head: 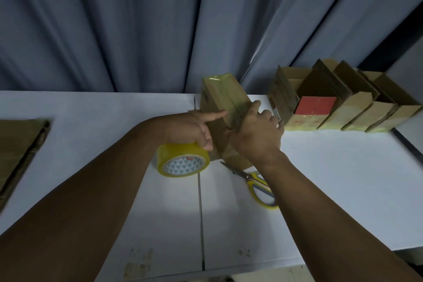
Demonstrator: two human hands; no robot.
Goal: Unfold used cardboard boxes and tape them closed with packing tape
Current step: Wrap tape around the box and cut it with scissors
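Observation:
A brown cardboard box (pixel 223 98) stands tilted on the white table (pixel 343 178), with glossy tape running along its top seam. My left hand (pixel 194 128) grips a yellow roll of packing tape (pixel 183 162) against the box's left side, its index finger stretched out along the box. My right hand (pixel 256 135) curls around the box's right edge, thumb up against the taped face. Yellow-handled scissors (pixel 258 184) lie on the table just under my right wrist.
A row of several open cardboard boxes (pixel 343 103) stands at the back right, one showing a red panel (pixel 315 105). Flattened cardboard (pixel 18 146) lies at the left edge. Grey curtains (pixel 137 25) hang behind the table.

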